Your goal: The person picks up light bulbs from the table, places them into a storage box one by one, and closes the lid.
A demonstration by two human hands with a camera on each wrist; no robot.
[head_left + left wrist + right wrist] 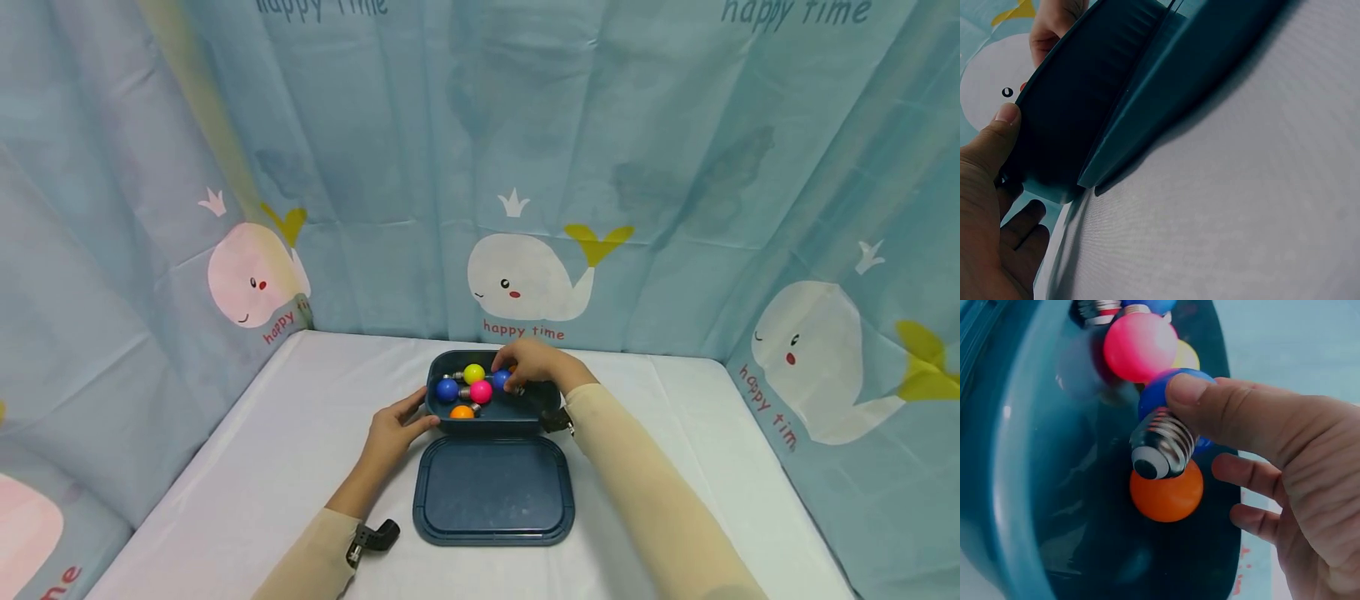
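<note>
My right hand (536, 360) pinches a blue light bulb (1159, 394) between thumb and fingers over the dark blue plastic box (491, 427). In the right wrist view its metal screw base points toward the camera, overlapping an orange bulb (1167, 497). Inside the box lie a pink bulb (482, 392), a yellow bulb (473, 373), another blue bulb (447, 389) and, by the front wall, an orange bulb (462, 412). My left hand (392, 429) grips the box's left front corner, thumb on the rim in the left wrist view, other fingers partly hidden behind the wall.
A dark blue lid (493, 487) lies flat on the white tablecloth (300, 450), just in front of the box. Light blue curtains (390, 250) with whale prints stand behind the table and along both sides.
</note>
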